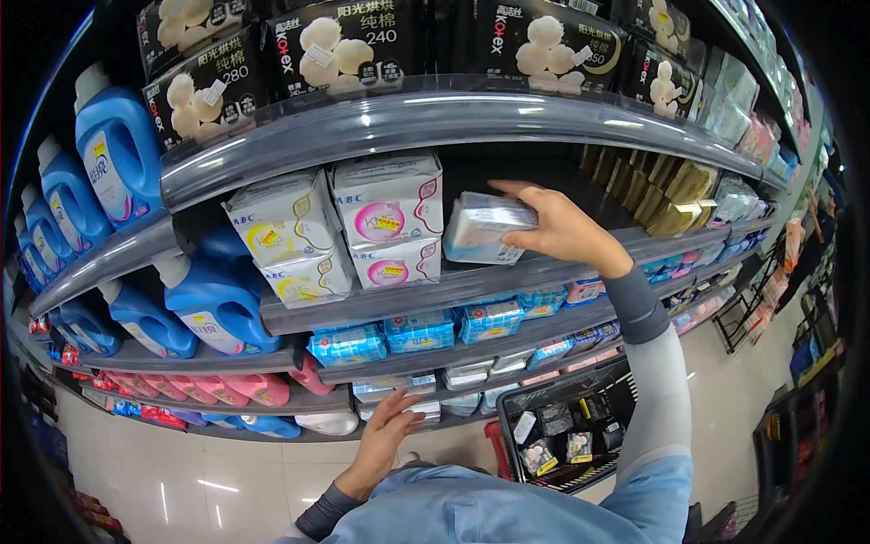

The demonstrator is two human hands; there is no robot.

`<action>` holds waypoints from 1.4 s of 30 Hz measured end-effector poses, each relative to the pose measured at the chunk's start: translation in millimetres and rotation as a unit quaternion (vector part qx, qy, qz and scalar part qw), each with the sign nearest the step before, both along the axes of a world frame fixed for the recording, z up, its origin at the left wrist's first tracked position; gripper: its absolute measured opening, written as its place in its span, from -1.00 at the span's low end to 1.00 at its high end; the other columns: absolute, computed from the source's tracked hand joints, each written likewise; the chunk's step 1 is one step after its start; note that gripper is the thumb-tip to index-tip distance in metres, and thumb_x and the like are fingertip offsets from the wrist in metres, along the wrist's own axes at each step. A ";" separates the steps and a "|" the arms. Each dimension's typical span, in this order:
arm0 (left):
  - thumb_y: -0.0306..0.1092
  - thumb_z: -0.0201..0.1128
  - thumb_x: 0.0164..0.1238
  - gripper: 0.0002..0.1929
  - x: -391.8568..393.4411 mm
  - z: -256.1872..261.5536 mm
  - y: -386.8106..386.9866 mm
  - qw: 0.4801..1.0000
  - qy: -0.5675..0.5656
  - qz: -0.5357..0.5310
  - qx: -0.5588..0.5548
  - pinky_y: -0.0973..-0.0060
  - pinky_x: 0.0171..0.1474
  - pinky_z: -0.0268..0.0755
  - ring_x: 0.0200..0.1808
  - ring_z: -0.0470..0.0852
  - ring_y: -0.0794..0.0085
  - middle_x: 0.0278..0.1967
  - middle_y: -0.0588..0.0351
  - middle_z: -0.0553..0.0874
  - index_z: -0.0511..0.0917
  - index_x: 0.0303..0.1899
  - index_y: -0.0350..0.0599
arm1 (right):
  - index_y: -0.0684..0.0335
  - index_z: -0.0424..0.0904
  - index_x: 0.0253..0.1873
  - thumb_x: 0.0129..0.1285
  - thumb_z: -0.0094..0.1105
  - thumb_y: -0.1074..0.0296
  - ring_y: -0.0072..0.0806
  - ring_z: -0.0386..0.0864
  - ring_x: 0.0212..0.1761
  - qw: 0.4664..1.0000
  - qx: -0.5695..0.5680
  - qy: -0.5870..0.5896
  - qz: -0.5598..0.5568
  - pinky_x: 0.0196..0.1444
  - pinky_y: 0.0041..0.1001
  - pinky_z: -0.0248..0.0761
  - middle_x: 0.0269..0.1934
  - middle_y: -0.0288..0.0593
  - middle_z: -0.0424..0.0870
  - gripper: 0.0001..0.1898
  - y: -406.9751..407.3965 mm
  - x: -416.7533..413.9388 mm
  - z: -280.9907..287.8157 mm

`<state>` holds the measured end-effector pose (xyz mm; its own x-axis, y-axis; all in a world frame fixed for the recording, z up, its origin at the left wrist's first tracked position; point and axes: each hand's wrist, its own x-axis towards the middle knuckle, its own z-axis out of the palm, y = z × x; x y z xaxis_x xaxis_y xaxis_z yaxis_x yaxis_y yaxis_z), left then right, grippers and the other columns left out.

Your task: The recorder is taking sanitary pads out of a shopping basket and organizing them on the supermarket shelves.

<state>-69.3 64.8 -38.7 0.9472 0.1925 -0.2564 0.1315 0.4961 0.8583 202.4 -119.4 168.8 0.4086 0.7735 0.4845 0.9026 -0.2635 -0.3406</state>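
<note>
On the middle shelf, my right hand grips a white, plastic-wrapped pack by its right end. The pack stands slightly tilted at the shelf's front, just right of the stacked ABC sanitary pad packs with pink print. Farther left is a second ABC stack with yellow print. Low in front of my body, my left hand hangs with its fingers apart and holds nothing. Some fingers of the right hand are hidden behind the pack.
A black shopping basket with several small packs stands at lower right. The upper shelf's clear front lip juts out above my right hand, below black Kotex packs. Blue detergent bottles fill the left shelves; gold packs stand right.
</note>
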 end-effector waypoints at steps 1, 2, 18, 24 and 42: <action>-0.46 0.02 0.36 -0.49 -4.3 -3.3 3.1 1.000 0.002 -0.002 0.004 0.37 0.11 0.35 0.08 0.49 0.25 0.22 -0.08 0.37 0.15 0.32 -0.17 | 0.40 0.40 0.14 -0.05 0.30 0.33 -0.10 0.53 0.03 1.000 0.004 0.007 0.007 0.03 -0.36 0.40 0.01 0.17 0.53 -0.41 3.0 3.8 -1.1; -0.45 0.03 0.36 -0.51 -7.6 -5.6 6.0 1.000 0.006 0.012 -0.006 0.37 0.10 0.36 0.08 0.50 0.25 0.21 -0.08 0.37 0.17 0.30 -0.17 | 0.41 0.41 0.12 -0.05 0.30 0.32 -0.10 0.54 0.02 0.999 -0.025 0.013 0.019 0.03 -0.36 0.40 -0.01 0.18 0.54 -0.42 6.0 8.8 -1.1; -0.42 0.06 0.35 -0.56 -1.3 -7.4 -1.7 0.999 0.001 -0.011 -0.049 0.39 0.06 0.39 0.04 0.52 0.25 0.18 -0.07 0.42 0.26 0.25 -0.16 | 0.48 0.42 0.12 0.01 0.25 0.29 -0.15 0.59 -0.04 0.994 0.019 0.106 0.022 0.04 -0.40 0.42 -0.04 0.18 0.58 -0.44 -6.4 23.4 -3.1; -0.48 0.09 0.33 -0.51 13.7 7.1 -14.5 0.988 -0.034 -0.097 0.111 0.39 0.12 0.35 0.10 0.48 0.29 0.19 -0.03 0.42 0.22 0.28 -0.18 | 0.47 0.29 0.21 0.06 0.24 0.40 -0.38 0.48 0.06 0.987 0.123 0.099 -0.030 0.12 -0.47 0.33 0.06 0.07 0.50 -0.41 -40.7 5.9 -11.8; -0.35 0.36 0.06 -0.49 69.6 72.5 -32.9 0.801 -0.287 -0.061 0.522 0.39 -0.03 0.40 -0.06 0.57 0.24 -0.06 -0.08 0.56 0.39 0.05 -0.34 | 0.28 0.30 0.25 -0.07 0.37 0.31 -0.03 0.31 0.23 0.998 0.033 -0.017 -0.044 0.22 -0.21 0.19 0.20 0.05 0.35 -0.29 -72.9 -125.8 -59.7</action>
<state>0.2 31.9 33.8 0.8795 -0.0845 0.4684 -0.4403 -0.5182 0.7332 76.6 -192.3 109.2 0.4563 0.7016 0.5472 0.8881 -0.3207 -0.3293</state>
